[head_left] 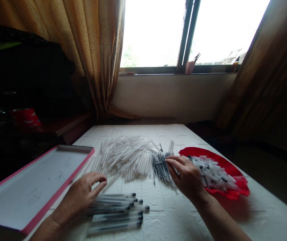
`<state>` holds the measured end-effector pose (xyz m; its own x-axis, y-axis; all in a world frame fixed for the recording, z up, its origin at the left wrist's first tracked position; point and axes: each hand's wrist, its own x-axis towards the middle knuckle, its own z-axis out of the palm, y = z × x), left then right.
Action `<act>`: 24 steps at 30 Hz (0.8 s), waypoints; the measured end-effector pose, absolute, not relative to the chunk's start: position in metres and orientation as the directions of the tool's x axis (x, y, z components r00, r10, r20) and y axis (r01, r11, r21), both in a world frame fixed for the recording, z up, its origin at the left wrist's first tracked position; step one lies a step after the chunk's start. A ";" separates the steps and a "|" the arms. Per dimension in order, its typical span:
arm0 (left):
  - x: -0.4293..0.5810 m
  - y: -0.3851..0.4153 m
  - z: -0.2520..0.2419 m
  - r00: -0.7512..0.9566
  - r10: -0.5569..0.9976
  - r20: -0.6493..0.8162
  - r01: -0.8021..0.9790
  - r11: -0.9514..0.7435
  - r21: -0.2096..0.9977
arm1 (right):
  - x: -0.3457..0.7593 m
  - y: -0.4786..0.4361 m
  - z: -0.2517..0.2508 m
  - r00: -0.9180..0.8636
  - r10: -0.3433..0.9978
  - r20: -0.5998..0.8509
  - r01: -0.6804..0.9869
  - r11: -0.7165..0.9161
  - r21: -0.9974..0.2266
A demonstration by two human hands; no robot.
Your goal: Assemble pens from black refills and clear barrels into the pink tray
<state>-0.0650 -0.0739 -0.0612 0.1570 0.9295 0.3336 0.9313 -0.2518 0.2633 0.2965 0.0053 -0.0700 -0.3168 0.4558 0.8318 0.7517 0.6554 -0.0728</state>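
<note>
My left hand (83, 190) is closed in a pinch, with a blurred clear pen barrel (112, 180) at its fingertips. Below and beside it lie several assembled pens (118, 209) with dark ends pointing right. Over a heap of dark pen refills (161, 169), my right hand (187, 175) pinches one refill (160, 162) between thumb and fingers. Left of the refills spreads a large pile of whitish, empty pen barrels (128, 155). A red wavy-rimmed plate (244, 190) just beyond my right wrist carries many clear pen caps (215, 174), some with dark parts among them.
A shallow white box lid with pink edges (58, 194) lies on the left of the white table (168, 214). Behind are curtains (95, 50), a window and a pencil cup (190, 67) on the sill. A dark cabinet with a red item (26, 117) stands left.
</note>
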 end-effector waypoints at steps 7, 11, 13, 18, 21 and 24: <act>-0.087 -0.109 -0.090 0.234 0.927 0.292 0.890 -0.325 0.320 | 0.289 -0.003 -0.066 -0.384 0.410 0.827 0.658 0.750 -0.066; -0.082 -0.113 -0.123 0.190 0.895 0.404 0.911 -0.314 0.268 | 0.282 -0.009 -0.064 -0.477 0.390 0.787 0.594 0.804 -0.039; -0.072 -0.112 -0.134 0.173 0.874 0.455 0.921 -0.308 0.240 | 0.277 -0.012 -0.062 -0.528 0.389 0.755 0.562 0.827 -0.034; -0.037 -0.101 -0.132 0.221 0.832 0.509 0.914 -0.358 0.189 | 0.266 -0.019 -0.056 -0.619 0.433 0.655 0.522 0.850 -0.069; -0.018 -0.093 -0.126 0.235 0.826 0.512 0.905 -0.378 0.194 | 0.263 -0.025 -0.053 -0.716 0.487 0.499 0.534 0.844 -0.058; -0.006 -0.088 -0.125 0.241 0.821 0.518 0.895 -0.394 0.208 | 0.265 -0.032 -0.052 -0.784 0.536 0.313 0.559 0.829 -0.019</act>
